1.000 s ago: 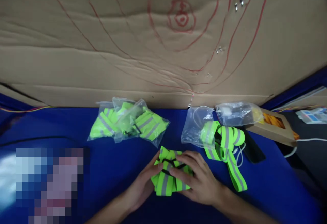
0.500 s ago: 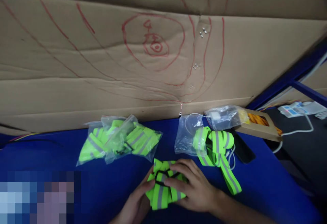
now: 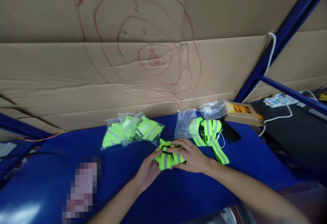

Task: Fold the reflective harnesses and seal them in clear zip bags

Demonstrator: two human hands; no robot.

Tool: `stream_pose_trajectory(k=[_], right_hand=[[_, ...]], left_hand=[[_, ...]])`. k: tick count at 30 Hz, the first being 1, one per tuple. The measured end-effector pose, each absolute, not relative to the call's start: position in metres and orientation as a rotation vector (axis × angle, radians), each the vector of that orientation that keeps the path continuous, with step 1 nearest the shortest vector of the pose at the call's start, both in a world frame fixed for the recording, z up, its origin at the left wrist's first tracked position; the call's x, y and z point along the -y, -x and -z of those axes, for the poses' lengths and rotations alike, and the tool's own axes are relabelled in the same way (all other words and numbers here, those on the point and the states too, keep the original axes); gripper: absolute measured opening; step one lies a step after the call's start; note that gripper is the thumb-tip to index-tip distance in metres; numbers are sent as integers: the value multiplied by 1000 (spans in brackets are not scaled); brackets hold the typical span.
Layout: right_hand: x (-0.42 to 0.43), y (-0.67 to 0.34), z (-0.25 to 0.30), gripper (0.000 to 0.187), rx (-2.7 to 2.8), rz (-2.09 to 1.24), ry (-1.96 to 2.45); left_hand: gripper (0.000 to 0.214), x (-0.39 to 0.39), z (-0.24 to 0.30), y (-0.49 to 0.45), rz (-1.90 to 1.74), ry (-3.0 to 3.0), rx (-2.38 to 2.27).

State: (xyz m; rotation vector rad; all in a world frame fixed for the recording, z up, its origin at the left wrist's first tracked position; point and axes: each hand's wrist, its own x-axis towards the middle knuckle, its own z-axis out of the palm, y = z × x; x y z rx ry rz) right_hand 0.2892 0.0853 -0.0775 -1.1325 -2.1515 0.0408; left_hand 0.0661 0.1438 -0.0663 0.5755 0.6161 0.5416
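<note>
Between my hands is a folded bundle of neon-yellow reflective strap [image 3: 165, 162] with grey stripes and a black buckle or loop on top. My left hand [image 3: 148, 171] grips its left side, thumb near the black part. From the right, my right hand [image 3: 191, 156] closes over the bundle, fingers across its top. Beyond my right hand a loose reflective strap [image 3: 208, 128] lies in curls, one end trailing toward me. To the left at the back, clear plastic bags [image 3: 133, 128] hold more folded yellow straps. The undersides of both hands are hidden.
A clear plastic bag [image 3: 185, 125] lies by the loose strap. A black phone [image 3: 231, 132], a white cable and a cardboard box [image 3: 242, 116] with orange contents sit to the right. Behind the blue table [image 3: 153, 200] rises a cardboard wall [image 3: 217, 64] with red rings.
The camera view has pulled back and tilted up, showing more of the wall and my forearms. Both hands keep their hold on the folded strap.
</note>
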Motion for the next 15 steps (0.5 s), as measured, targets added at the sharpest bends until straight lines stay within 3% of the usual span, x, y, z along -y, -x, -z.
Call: stream_pose_trajectory(k=[9,13,15], right_hand=[[-76,-277,70,54,2228,345,1122],[-71,-274,67,48,2172,272,1099],[-70,-277,67,46,2085,128,1088]], left_hand=[[38,-139,56,-70,-518,-705,-665],[67,-132,62,-71,-527,-856,-554],[71,-129,66,-72,-533,-961,-507]])
